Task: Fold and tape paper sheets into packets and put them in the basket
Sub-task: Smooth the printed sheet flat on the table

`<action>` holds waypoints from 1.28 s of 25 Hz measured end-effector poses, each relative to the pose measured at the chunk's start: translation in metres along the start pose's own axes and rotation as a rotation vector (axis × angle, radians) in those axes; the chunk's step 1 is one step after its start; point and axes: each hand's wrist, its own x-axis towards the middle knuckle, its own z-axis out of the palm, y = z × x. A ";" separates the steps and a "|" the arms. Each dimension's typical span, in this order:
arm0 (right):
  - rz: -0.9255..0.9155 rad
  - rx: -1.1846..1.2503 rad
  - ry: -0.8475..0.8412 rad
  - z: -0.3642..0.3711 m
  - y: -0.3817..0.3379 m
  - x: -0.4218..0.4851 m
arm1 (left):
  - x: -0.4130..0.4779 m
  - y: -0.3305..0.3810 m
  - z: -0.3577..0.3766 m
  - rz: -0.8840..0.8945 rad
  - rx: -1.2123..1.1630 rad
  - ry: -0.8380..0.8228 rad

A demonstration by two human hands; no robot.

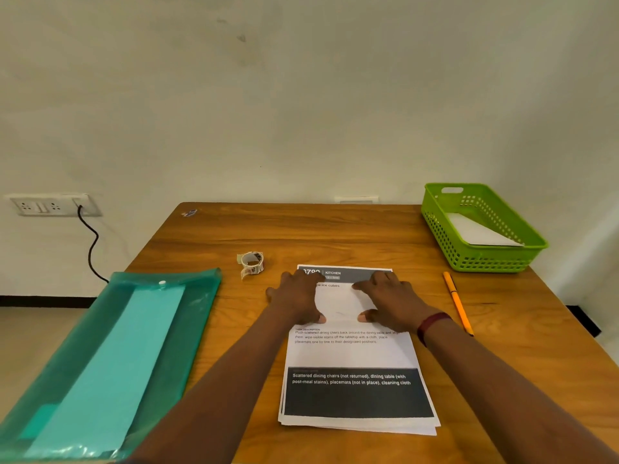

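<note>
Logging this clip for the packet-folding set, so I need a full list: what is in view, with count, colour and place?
table: one, brown wood, against the wall
paper sheets: one stack, white with dark printed bands, near centre of the table
tape roll: one, pale, loose end hanging, left of the stack's far edge
basket: one, green, far right of the table
folded paper: one, white, inside the basket
pen: one, orange, right of the stack
folder: one, translucent green, at the table's left side
socket plate: one, white, on the wall at left
cable: one, black, plugged into it
wristband: one, dark red, right wrist
hands: two, left hand and right hand, flat on the top sheet
</note>
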 end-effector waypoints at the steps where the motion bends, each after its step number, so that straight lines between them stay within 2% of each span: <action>1: -0.003 -0.003 -0.022 -0.001 0.000 0.002 | 0.003 0.003 -0.003 0.004 0.030 -0.034; 5: -0.001 -0.030 -0.025 -0.005 -0.002 0.006 | 0.012 0.012 -0.012 -0.016 0.119 -0.127; 10: -0.001 -0.048 0.091 0.000 -0.004 0.003 | 0.012 0.014 -0.014 -0.006 0.188 -0.130; 15: 0.019 -0.011 0.243 0.007 -0.009 -0.007 | 0.002 0.011 -0.007 0.013 0.183 0.008; 21: 0.043 0.054 0.376 0.019 -0.014 -0.022 | -0.017 -0.004 0.002 0.068 0.023 0.153; 26: 0.047 0.129 0.502 0.030 -0.015 -0.034 | -0.038 -0.010 0.007 0.150 0.144 0.334; 32: -0.011 0.181 0.735 0.038 -0.014 -0.051 | -0.061 -0.016 0.016 0.203 0.104 0.489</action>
